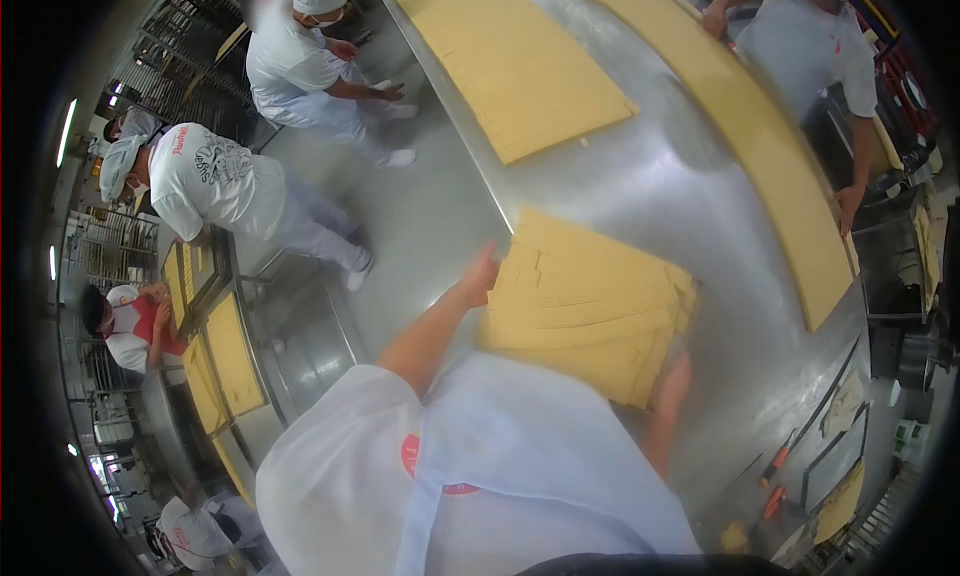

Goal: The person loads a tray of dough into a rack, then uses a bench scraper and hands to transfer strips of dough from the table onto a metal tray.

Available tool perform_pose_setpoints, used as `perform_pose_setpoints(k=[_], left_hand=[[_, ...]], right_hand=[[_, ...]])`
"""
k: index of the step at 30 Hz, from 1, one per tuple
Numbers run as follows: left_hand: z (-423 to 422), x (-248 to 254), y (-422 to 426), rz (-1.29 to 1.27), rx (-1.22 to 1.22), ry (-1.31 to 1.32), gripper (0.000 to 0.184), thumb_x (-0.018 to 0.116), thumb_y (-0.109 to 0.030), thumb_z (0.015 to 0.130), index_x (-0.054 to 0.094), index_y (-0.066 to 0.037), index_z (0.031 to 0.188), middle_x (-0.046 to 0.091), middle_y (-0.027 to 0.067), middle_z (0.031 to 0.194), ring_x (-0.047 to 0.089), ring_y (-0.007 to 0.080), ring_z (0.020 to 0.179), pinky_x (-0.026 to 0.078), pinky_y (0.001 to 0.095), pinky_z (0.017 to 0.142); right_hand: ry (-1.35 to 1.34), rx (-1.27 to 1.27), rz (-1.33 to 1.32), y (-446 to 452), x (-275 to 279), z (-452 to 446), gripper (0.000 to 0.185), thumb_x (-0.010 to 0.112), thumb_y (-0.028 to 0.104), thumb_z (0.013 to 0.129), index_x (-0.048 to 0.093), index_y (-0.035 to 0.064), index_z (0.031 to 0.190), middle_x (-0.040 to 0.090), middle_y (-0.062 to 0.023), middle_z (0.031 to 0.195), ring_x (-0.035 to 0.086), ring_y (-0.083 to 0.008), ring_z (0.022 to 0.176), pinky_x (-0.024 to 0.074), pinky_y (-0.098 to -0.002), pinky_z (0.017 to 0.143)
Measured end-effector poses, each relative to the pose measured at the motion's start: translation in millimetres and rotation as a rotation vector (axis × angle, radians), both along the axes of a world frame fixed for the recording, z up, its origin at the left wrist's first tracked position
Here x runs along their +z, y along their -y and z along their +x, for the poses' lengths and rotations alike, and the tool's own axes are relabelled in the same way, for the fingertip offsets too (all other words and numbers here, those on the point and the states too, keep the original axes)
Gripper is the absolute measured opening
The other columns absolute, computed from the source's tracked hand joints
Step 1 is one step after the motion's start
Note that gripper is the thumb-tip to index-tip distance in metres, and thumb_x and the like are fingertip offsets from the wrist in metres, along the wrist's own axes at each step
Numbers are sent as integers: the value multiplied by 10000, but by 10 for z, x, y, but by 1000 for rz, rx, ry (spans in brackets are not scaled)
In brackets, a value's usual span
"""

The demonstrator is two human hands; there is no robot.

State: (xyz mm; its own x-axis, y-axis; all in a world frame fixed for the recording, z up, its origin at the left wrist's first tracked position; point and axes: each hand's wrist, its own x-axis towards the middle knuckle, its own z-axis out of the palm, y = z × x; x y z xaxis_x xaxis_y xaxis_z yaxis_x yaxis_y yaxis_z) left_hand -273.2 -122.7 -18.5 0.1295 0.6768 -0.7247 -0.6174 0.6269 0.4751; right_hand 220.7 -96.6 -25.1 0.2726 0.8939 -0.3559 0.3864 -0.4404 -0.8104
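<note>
A stack of yellow dough sheets (585, 306) with cracked, uneven edges is held in front of my apron, over the near edge of the metal table (720, 216). My left hand (482, 276) grips its left edge. On the right edge is my right hand (672, 381), its fingers partly hidden by the stack. Beyond the stack, a wide dough sheet (510, 61) lies on the table. A long dough strip (745, 106) runs along the table's far side.
Across the table a co-worker (800, 51) has both hands at the long strip. Several other people stand at the left, one (225, 181) by another table with dough sheets (232, 351). Orange-handled tools (775, 481) lie at the lower right, near trays.
</note>
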Motion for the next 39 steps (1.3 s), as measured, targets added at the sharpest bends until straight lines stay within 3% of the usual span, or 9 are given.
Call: perform_pose_setpoints(k=[7,10,14,19,25,28,34,37,39], left_hand=[[-325,-3,-8,-1,-49,47,994,249,-834,961,455,-56,1544,534,139,1530,519,292,1393,397,442,1161],[-447,-55,-100,3,-78,77,993,269,-839,956,434,-70,1562,517,141,1545,507,281,1405,396,445,1163],[-582,-166,-195,29,-51,56,964,283,-818,970,435,-71,1560,532,135,1530,529,272,1382,426,427,1137],[-718,145,-310,84,-18,74,925,291,-786,991,440,-68,1556,557,126,1501,578,246,1325,471,393,1087],[-1189,775,-309,37,40,-4,867,319,-744,1004,488,-61,1511,624,130,1408,624,244,1253,500,393,1047],[-1451,875,-238,-38,108,-62,822,328,-709,1011,513,-63,1484,640,135,1378,642,256,1217,509,405,1031],[-2093,413,215,-3,330,-21,778,355,-662,1009,546,-48,1448,665,141,1340,659,281,1191,520,426,1021],[-2437,132,586,27,462,15,793,370,-677,993,588,-32,1399,688,158,1298,673,301,1170,524,437,1022],[-2550,228,820,56,535,52,801,374,-685,986,598,-25,1382,688,169,1300,677,307,1161,529,440,1016]], right_hand=[[-441,-142,-25,23,-139,-283,643,401,430,1075,495,-79,1458,546,-185,1480,524,-301,1356,393,-403,1132],[-374,-136,-106,67,366,-653,628,381,430,1076,528,-78,1416,553,-179,1459,517,-298,1348,389,-397,1135],[-365,-248,-69,116,145,-754,613,362,418,1073,554,-83,1368,577,-192,1402,539,-308,1300,401,-413,1114],[-214,-224,-52,168,444,-1190,602,352,402,1067,557,-89,1348,573,-205,1389,552,-314,1257,416,-425,1088],[-182,-417,14,172,566,-1846,575,351,378,1058,562,-84,1326,575,-206,1367,560,-312,1206,434,-426,1052],[-328,-257,114,-50,716,-2101,574,362,382,1053,589,-90,1288,611,-209,1310,577,-311,1180,448,-423,1035],[147,67,26,-586,833,-2686,546,420,353,1048,621,-106,1266,654,-237,1251,610,-333,1115,453,-430,1020],[455,296,155,-848,147,-2782,566,448,366,1044,609,-126,1272,645,-272,1294,607,-384,1150,439,-449,1036],[372,305,236,-963,189,-3109,585,447,392,1051,614,-123,1271,636,-293,1317,584,-438,1204,428,-464,1053]])
